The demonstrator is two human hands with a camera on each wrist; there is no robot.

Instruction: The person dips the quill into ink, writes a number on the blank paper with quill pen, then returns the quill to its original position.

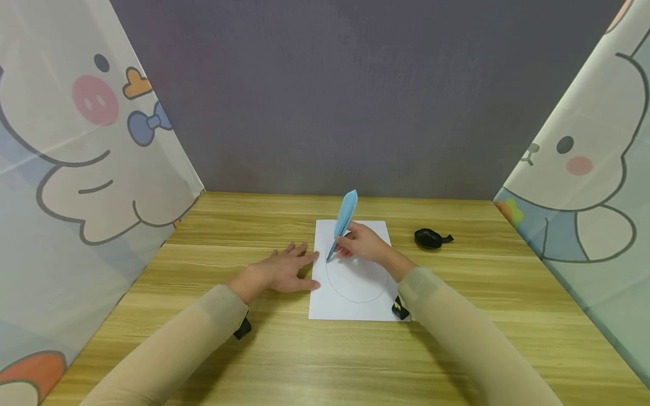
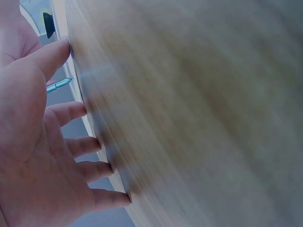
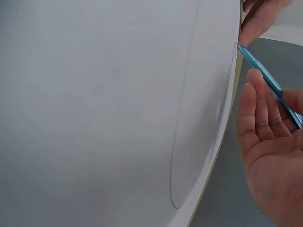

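Wooden counter [image 1: 213,349] carries a white sheet [image 1: 365,231]. Left hand [image 1: 281,272], fingers flat, steadies its edge; right hand [image 1: 364,243] grips a blue feather pen [image 1: 344,221], tip apparently touching the drawn curve [image 1: 355,293]

Wooden table [image 1: 284,349], white paper sheet [image 1: 355,285], black tape roll [image 1: 429,238]
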